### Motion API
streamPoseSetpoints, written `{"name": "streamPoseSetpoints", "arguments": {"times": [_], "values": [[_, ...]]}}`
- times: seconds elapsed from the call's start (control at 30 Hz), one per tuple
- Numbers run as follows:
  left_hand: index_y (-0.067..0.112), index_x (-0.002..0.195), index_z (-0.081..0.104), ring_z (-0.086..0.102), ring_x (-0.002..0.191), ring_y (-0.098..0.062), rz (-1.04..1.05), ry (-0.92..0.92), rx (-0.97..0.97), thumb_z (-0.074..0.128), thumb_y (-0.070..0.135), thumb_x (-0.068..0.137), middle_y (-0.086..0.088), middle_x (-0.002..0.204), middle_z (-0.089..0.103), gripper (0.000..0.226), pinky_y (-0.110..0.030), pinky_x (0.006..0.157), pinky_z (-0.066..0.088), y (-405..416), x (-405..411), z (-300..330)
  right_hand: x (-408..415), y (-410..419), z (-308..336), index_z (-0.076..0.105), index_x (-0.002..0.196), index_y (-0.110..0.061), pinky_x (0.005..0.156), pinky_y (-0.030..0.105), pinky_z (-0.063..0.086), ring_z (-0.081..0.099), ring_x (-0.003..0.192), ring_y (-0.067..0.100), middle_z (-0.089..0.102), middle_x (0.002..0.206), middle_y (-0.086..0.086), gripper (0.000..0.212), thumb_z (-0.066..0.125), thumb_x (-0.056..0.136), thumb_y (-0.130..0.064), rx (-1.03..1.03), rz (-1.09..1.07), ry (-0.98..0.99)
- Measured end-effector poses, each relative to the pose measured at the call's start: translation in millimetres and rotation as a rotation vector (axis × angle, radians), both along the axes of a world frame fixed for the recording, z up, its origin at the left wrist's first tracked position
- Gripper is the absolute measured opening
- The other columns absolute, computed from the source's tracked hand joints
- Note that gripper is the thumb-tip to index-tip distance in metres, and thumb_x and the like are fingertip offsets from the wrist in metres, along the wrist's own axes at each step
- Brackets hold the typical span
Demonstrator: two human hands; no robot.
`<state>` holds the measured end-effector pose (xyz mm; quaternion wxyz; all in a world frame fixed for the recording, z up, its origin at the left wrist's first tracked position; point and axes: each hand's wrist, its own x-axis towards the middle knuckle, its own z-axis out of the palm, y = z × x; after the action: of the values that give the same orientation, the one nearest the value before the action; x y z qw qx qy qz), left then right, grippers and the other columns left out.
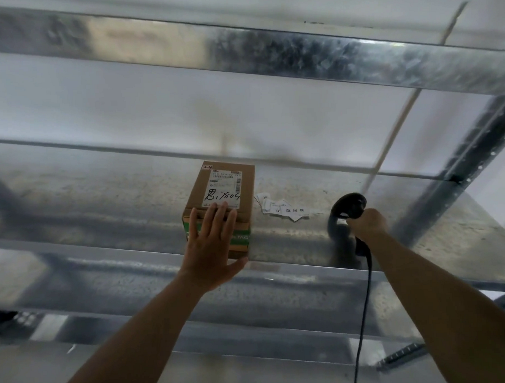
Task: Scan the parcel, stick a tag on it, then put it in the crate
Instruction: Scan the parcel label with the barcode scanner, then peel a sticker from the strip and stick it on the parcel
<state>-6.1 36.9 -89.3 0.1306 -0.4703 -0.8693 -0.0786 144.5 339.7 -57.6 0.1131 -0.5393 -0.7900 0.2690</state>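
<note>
Left hand (pixel 210 244) flat, fingers apart, on parcel (pixel 221 204); right hand (pixel 367 223) clamped on scanner (pixel 347 208) just beside parcel; tag & crate steps prob. left.

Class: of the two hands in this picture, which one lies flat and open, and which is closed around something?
The left hand lies flat, fingers spread, on the parcel. The right hand is closed around the black scanner.

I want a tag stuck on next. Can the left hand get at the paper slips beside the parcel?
Probably yes. The left hand lies open on the parcel, and the paper slips lie bare on the shelf just beside it, with nothing between.
</note>
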Motion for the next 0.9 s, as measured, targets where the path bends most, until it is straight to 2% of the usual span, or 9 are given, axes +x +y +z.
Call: {"name": "streamPoseSetpoints", "arguments": {"times": [0.27,0.43,0.5,0.57,0.63,0.7,0.8,0.9], "values": [[0.007,0.14,0.031,0.031,0.136,-0.037,0.004,0.024,0.016,0.052,0.066,0.07,-0.02,0.147,0.035,0.094,-0.064,0.107,0.022,2,-1,-1,-7,4,-2,0.055,0.117,0.011,0.079,0.035,0.049,0.06,0.104,0.038,0.062,0.114,0.027,0.035,0.059,0.091,-0.012,-0.009,-0.002,-0.073],[0.006,0.14,0.03,0.033,0.135,-0.038,-0.02,0.035,0.002,0.051,0.066,0.07,-0.02,0.146,0.036,0.094,-0.064,0.106,0.025,3,-7,0,-19,3,15,0.052,0.122,0.009,0.085,0.035,0.049,0.058,0.11,0.035,0.057,0.121,0.022,0.037,0.054,0.093,-0.014,-0.029,0.051,-0.227],[0.007,0.141,0.028,0.031,0.136,-0.037,-0.029,0.031,-0.004,0.051,0.066,0.07,-0.02,0.147,0.034,0.095,-0.064,0.106,0.026,2,-8,1,-28,4,21,0.048,0.127,0.008,0.088,0.036,0.049,0.055,0.111,0.034,0.054,0.122,0.021,0.047,0.056,0.089,-0.018,0.039,-0.01,-0.258],[0.007,0.142,0.028,0.03,0.137,-0.036,-0.029,0.026,-0.006,0.051,0.066,0.07,-0.019,0.148,0.033,0.096,-0.063,0.107,0.025,2,-8,1,-38,2,26,0.041,0.129,0.005,0.093,0.041,0.046,0.049,0.115,0.033,0.049,0.124,0.02,0.052,0.057,0.085,-0.018,0.233,-0.038,-0.26],[0.007,0.141,0.029,0.03,0.137,-0.036,-0.025,0.025,0.007,0.052,0.066,0.069,-0.019,0.148,0.033,0.096,-0.063,0.107,0.024,3,-9,0,-51,-4,29,0.041,0.126,0.003,0.094,0.045,0.045,0.047,0.115,0.034,0.047,0.124,0.021,0.045,0.053,0.086,-0.013,0.468,0.147,-0.274],[0.007,0.14,0.03,0.031,0.136,-0.036,-0.022,0.029,0.026,0.052,0.066,0.069,-0.019,0.148,0.034,0.095,-0.063,0.108,0.022,5,-8,-1,-68,-13,27,0.043,0.125,0.001,0.093,0.042,0.046,0.05,0.111,0.033,0.05,0.123,0.019,0.04,0.05,0.087,-0.009,0.548,0.441,-0.312],[0.007,0.14,0.029,0.031,0.136,-0.037,-0.015,0.038,0.061,0.054,0.065,0.07,-0.02,0.147,0.035,0.094,-0.064,0.109,0.02,7,-7,-4,-91,-25,12,0.046,0.13,-0.006,0.092,0.037,0.047,0.054,0.112,0.028,0.055,0.125,0.013,0.041,0.052,0.089,-0.01,0.418,0.716,-0.482],[0.008,0.139,0.029,0.031,0.136,-0.037,-0.026,0.037,0.09,0.054,0.065,0.071,-0.02,0.147,0.035,0.093,-0.064,0.109,0.019,8,-7,-7,-104,-38,-9,0.047,0.129,-0.011,0.083,0.034,0.047,0.058,0.11,0.029,0.058,0.125,0.011,0.039,0.052,0.09,-0.013,0.317,0.74,-0.526]]}}
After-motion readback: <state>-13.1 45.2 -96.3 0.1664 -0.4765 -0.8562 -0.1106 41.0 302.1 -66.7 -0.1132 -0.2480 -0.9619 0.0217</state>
